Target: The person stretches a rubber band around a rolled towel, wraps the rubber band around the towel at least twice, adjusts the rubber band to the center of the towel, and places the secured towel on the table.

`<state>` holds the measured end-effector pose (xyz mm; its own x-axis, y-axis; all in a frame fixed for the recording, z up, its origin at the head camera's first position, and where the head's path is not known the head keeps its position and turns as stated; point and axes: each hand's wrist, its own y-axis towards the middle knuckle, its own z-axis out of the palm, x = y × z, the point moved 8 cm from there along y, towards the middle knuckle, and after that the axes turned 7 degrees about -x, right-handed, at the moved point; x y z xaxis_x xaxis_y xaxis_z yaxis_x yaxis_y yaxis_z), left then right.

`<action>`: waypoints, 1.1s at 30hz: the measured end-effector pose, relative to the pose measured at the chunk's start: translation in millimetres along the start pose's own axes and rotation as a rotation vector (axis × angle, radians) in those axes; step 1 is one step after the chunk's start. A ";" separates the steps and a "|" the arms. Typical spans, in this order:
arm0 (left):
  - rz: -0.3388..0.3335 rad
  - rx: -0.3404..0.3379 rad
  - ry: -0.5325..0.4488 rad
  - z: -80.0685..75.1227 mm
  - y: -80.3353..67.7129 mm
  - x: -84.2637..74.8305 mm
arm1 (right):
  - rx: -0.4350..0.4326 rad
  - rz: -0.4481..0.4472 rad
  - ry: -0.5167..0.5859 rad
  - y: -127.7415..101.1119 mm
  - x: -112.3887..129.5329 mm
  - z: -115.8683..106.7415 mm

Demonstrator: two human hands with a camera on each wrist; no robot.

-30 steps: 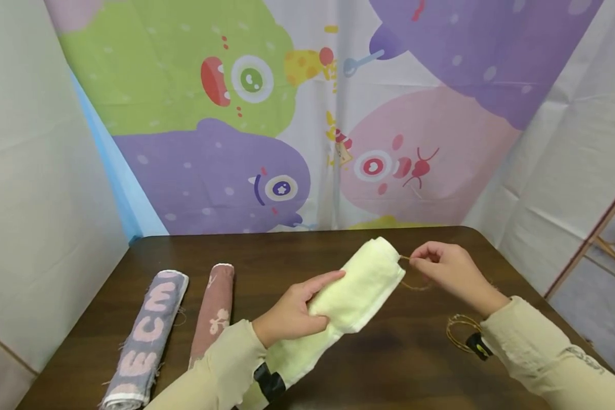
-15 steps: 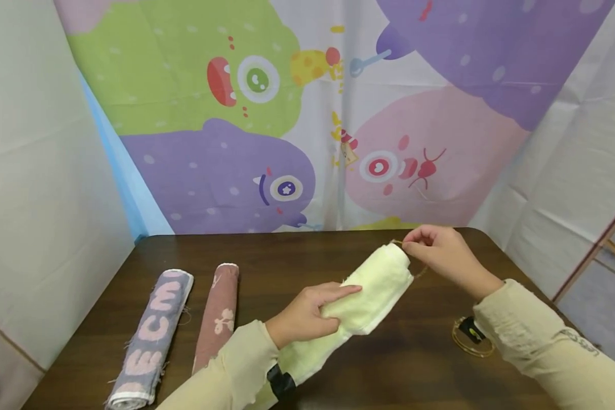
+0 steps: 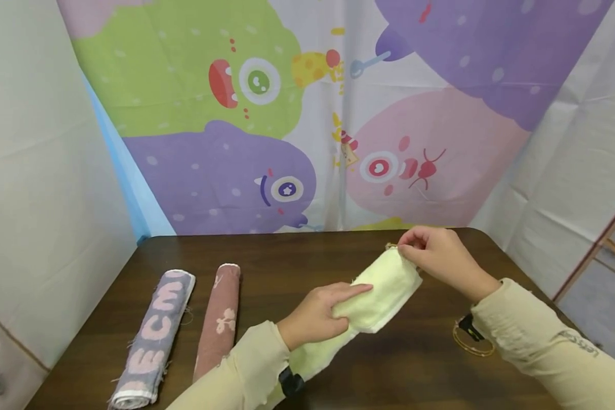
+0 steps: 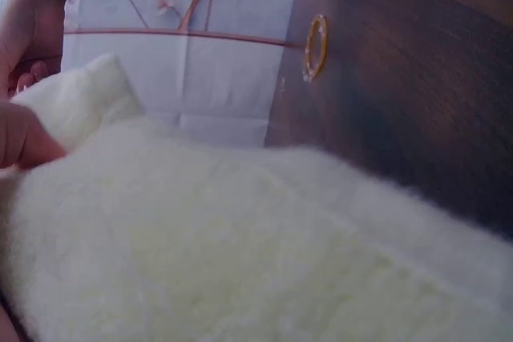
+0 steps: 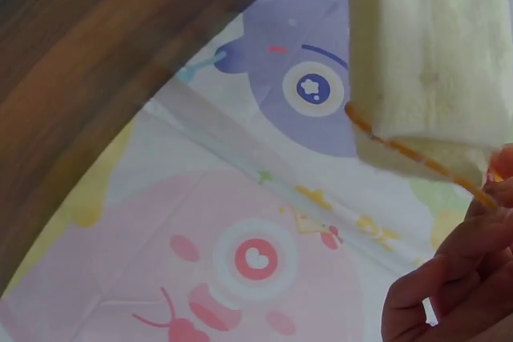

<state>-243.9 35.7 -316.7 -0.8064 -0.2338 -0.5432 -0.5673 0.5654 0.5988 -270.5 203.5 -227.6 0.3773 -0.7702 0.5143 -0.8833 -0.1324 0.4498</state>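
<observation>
A pale yellow rolled towel point(image 3: 381, 293) slants up and away over the table. My left hand point(image 3: 318, 313) grips it near its middle, with the thumb and index finger spread across the near side; its other fingers are hidden. At the towel's far end my right hand point(image 3: 441, 259) pinches an orange-brown rubber band. In the right wrist view that rubber band point(image 5: 417, 158) stretches across the end of the towel point(image 5: 433, 46), from its far edge to my fingertips. The left wrist view is mostly filled by the fuzzy towel point(image 4: 240, 230).
Left of my arm lie a grey rolled towel point(image 3: 151, 336) with pink letters and a dusty-pink rolled towel point(image 3: 220, 316). More rubber bands point(image 3: 474, 344) lie on the dark wooden table point(image 3: 415, 364) under my right wrist. A cartoon-printed curtain point(image 3: 333, 188) hangs behind.
My right hand has moved up and slightly left, bringing the rubber band over the towel's end. My left hand and the towel have shifted right, partly with the camera view.
</observation>
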 end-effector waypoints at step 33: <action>-0.164 -0.299 -0.173 -22.8 1.8 -1.1 | -0.285 -0.318 0.061 -29.6 30.8 3.0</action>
<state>-247.9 18.9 -301.6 -0.6754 -0.1504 -0.7219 -0.7306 0.2696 0.6273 -233.6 181.9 -227.3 0.6414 -0.6797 0.3560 -0.6116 -0.1728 0.7720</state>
